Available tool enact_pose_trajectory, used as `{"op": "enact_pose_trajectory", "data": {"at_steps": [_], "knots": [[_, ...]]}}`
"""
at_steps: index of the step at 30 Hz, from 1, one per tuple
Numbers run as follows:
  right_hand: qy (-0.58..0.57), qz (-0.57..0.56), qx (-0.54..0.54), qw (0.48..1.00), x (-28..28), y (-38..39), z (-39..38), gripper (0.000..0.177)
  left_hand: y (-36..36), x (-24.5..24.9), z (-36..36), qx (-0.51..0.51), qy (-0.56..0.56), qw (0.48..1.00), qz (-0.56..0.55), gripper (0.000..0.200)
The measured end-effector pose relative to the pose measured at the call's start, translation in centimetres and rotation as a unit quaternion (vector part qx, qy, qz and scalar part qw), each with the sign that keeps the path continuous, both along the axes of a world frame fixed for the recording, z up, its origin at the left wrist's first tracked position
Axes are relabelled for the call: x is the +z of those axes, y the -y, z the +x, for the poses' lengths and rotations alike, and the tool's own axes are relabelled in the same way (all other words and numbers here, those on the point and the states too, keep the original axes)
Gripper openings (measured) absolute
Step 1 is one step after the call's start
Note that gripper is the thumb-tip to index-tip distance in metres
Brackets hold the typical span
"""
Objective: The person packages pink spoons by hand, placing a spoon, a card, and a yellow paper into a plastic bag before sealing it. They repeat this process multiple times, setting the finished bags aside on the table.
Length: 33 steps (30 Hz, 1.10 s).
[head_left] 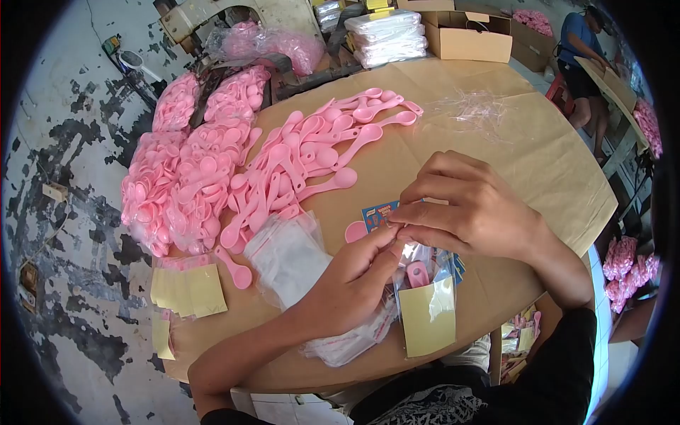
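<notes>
My left hand (358,283) and my right hand (471,209) meet over the front of the table, fingertips pinched together at the top edge of a clear plastic bag (443,287). In the bag, a pink spoon's handle end (417,274) shows above a yellow card (429,322). Behind my fingers lies a blue printed card (379,214), partly covered. A pink spoon bowl (355,231) shows beside it. Under my left forearm is a stack of clear zip bags (287,255). A loose pink spoon (236,271) lies left of the stack.
A heap of pink spoons (312,149) spreads over the brown paper-covered table (524,170), beside bulging bags of spoons (180,184). Yellow-carded packs (190,290) lie at the left edge. Plastic strips (478,110), wrapped stacks (386,35) and a cardboard box (467,39) sit farther back. Another person (584,57) is at right.
</notes>
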State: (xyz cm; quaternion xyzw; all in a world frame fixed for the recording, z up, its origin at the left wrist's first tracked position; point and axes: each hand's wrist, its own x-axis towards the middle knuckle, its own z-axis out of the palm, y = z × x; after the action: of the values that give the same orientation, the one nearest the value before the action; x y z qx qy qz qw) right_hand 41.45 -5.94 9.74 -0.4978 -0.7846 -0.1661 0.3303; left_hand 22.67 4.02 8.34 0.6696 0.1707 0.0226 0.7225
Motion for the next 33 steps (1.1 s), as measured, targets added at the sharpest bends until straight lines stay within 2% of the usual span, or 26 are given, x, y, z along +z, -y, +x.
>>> {"op": "enact_pose_trajectory", "data": {"at_steps": [7, 10, 11, 13, 14, 17, 19, 21, 22, 23, 24, 25, 26, 29, 30, 33], "knots": [[0.026, -0.002, 0.017, 1.000, -0.8, -0.2, 0.3, 0.018, -0.1, -0.3, 0.0, -0.051, -0.008, 0.999, 0.013, 0.032], [0.014, -0.013, -0.017, 1.000, -1.4, -0.2, -0.2, 0.016, -0.1, -0.8, -0.1, -0.061, 0.001, 0.997, 0.037, 0.034], [-0.063, -0.038, -0.017, 0.997, -1.0, 0.0, -0.2, 0.014, -0.1, -1.0, -0.2, -0.064, 0.002, 0.997, 0.045, 0.036], [-0.217, -0.086, -0.022, 0.972, 0.2, 0.9, -0.2, 0.010, 0.2, -1.0, -0.1, -0.069, 0.082, 0.990, 0.086, 0.036], [-0.273, -0.042, -0.028, 0.961, 0.7, 0.9, 0.3, 0.006, 0.3, -0.9, 0.0, -0.073, 0.121, 0.984, 0.105, 0.036], [-0.427, 0.034, -0.018, 0.903, 3.1, 1.8, 3.2, 0.009, 0.7, 1.1, -0.2, -0.071, 0.065, 0.987, -0.131, 0.044], [-0.427, 0.013, 0.089, 0.900, 4.1, 3.0, 6.6, 0.014, 0.4, 1.0, 0.0, -0.071, 0.083, 0.986, -0.126, 0.046], [-0.385, -0.084, 0.038, 0.918, 3.2, 2.8, 9.9, 0.016, 0.3, 0.8, -0.1, -0.052, 0.084, 0.989, -0.110, 0.046], [-0.321, -0.214, -0.028, 0.922, 2.4, 1.6, 10.5, 0.018, 0.3, 0.9, -0.1, -0.036, 0.080, 0.991, -0.096, 0.046], [-0.217, -0.176, -0.124, 0.952, 0.7, 1.3, 12.0, 0.019, 0.3, 1.0, 0.0, -0.021, 0.076, 0.994, -0.081, 0.046], [-0.108, -0.132, -0.217, 0.961, 0.0, 0.9, 12.2, 0.020, 0.4, 1.2, 0.0, -0.013, 0.083, 0.994, -0.076, 0.045], [0.002, -0.083, -0.306, 0.948, -0.2, 0.8, 12.4, 0.021, 0.2, 1.5, 0.0, -0.008, 0.081, 0.994, -0.078, 0.044], [-0.125, -0.174, -0.330, 0.919, 1.0, 1.4, 13.2, 0.026, 0.1, 1.7, 0.0, -0.001, 0.080, 0.993, -0.083, 0.043], [-0.207, -0.062, -0.279, 0.936, 2.5, 2.2, 11.1, 0.025, -0.6, 1.3, 0.3, 0.028, 0.090, 0.991, -0.092, 0.038], [-0.182, -0.046, -0.253, 0.949, 2.6, 2.1, 10.0, 0.026, -0.9, 1.1, 0.3, 0.039, 0.091, 0.991, -0.092, 0.037], [-0.307, -0.155, -0.072, 0.936, 2.0, 1.2, 6.7, 0.027, -1.2, 1.3, 0.3, 0.052, 0.089, 0.993, -0.055, 0.033]]}}
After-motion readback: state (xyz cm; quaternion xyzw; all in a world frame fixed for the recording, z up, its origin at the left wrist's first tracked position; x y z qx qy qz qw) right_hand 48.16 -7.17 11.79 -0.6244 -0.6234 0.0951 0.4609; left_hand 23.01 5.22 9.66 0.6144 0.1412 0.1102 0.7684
